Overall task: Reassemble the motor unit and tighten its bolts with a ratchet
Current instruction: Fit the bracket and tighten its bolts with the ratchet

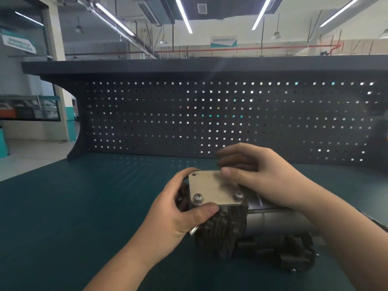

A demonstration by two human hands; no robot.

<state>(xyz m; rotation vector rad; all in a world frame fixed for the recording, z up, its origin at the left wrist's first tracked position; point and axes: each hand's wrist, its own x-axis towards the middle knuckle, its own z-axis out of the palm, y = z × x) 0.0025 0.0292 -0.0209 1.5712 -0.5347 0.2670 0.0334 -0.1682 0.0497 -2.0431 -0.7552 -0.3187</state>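
Teal surface: the workbench top (84, 206) is covered in a dark teal mat, on which the motor unit (237, 234) is laid, below both sets of fingers.
Backdrop: a dark pegboard (210, 116) is seen standing beyond the fingertips, closing off the far edge of the bench.
Cover plate: a pale metal plate (212, 190) is seated on the unit's ribbed block, between the two hands.
Bolts: one bolt (198, 198) is seen just above the left thumb, a second bolt (238, 195) below the right thumb; an empty hole (194, 174) is left at the corner by the left fingertips.
Left hand: the left hand (178, 215) is curled round the plate and block, thumb pressed on the near edge, fingers wrapped over the far-left corner.
Right hand: the right hand (258, 175) is held over the plate's right corner, thumb laid on the plate, fingers extended loosely together and blurred.
Obstruction: the cylindrical body is partly hidden under the right wrist.
Open room: bare mat is left to the outside of the left hand.
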